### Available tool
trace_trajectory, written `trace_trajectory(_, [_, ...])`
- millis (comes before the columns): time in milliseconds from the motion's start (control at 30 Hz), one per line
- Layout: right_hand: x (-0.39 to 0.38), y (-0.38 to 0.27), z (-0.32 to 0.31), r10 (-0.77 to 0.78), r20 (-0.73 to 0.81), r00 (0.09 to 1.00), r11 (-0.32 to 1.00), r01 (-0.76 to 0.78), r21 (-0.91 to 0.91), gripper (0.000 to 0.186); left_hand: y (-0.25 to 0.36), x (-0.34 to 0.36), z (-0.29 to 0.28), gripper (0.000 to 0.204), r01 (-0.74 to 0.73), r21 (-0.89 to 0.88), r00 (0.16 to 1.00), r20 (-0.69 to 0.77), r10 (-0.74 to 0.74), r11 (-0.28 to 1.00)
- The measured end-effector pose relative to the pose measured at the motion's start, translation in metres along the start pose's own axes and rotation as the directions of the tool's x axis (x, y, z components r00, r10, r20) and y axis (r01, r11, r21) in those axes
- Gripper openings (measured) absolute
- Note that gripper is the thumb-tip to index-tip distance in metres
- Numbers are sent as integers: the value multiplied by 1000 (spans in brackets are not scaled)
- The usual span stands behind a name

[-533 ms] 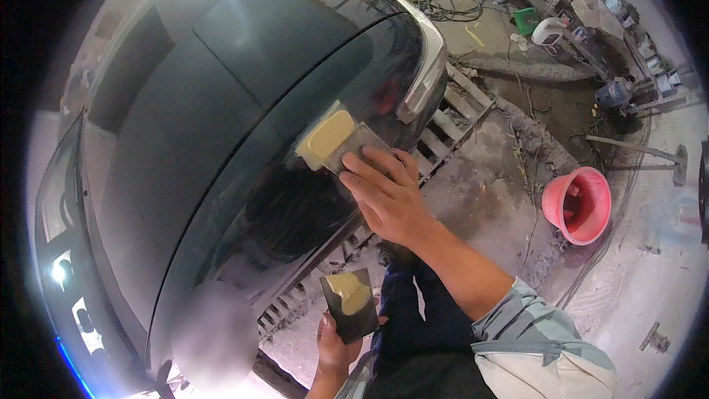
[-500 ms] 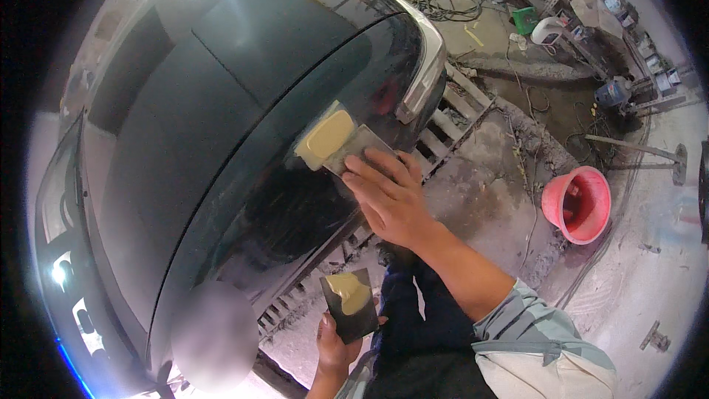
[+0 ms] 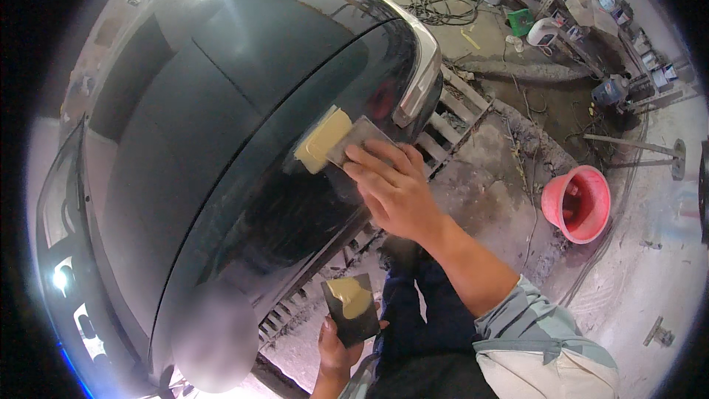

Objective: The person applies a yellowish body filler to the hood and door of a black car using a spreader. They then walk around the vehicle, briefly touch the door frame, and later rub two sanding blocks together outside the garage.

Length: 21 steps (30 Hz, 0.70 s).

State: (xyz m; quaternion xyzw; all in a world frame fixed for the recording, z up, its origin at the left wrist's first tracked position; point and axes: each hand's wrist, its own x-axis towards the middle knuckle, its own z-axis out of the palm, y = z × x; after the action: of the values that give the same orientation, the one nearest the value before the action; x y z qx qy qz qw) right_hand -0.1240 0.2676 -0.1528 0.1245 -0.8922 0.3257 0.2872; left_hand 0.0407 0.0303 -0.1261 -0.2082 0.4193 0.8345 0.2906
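Note:
On the glossy dark car body (image 3: 185, 140) lies a patch of yellow putty (image 3: 321, 140) with a pale smeared edge. My right hand (image 3: 395, 188) grips a flat grey spreader (image 3: 353, 137), fingers pressed on it, its edge at the patch's right side against the panel. Low in the view my left hand (image 3: 334, 351) holds a dark rectangular plate (image 3: 353, 325) with a blob of yellow putty (image 3: 347, 295) spread on it. A silver trim piece (image 3: 421, 81) curves along the car's edge beyond the patch.
A red plastic bucket (image 3: 594, 210) stands on the rough concrete floor at right, near a metal stand (image 3: 676, 159). Slatted grating (image 3: 461, 111) runs beside the car. Coiled cables (image 3: 436, 4) lie at the back, with containers and a green item (image 3: 519, 22) along the right wall.
My right hand and spreader have shifted slightly right and down, showing more of the yellow patch's lower part. My left hand and plate sit slightly lower.

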Motion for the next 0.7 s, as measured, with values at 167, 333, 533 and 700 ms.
trace_trajectory(167, [-4,-10,-10,8,-22,1000,1000,-7,20,37,-2,-1,-8,81,9,-15,1000,-4,-9,1000])
trace_trajectory(333, [9,3,4,-21,-92,996,1000,19,-12,40,0,-2,-6,81,10,-21,1000,0,-10,1000])
trace_trajectory(533, [-27,-1,11,62,-7,998,998,-62,16,41,3,-4,-9,81,14,-16,1000,22,-13,1000])
trace_trajectory(700, [-2,-25,-13,24,-14,1000,999,-24,-37,43,6,-5,-5,82,13,3,1000,28,-13,1000])
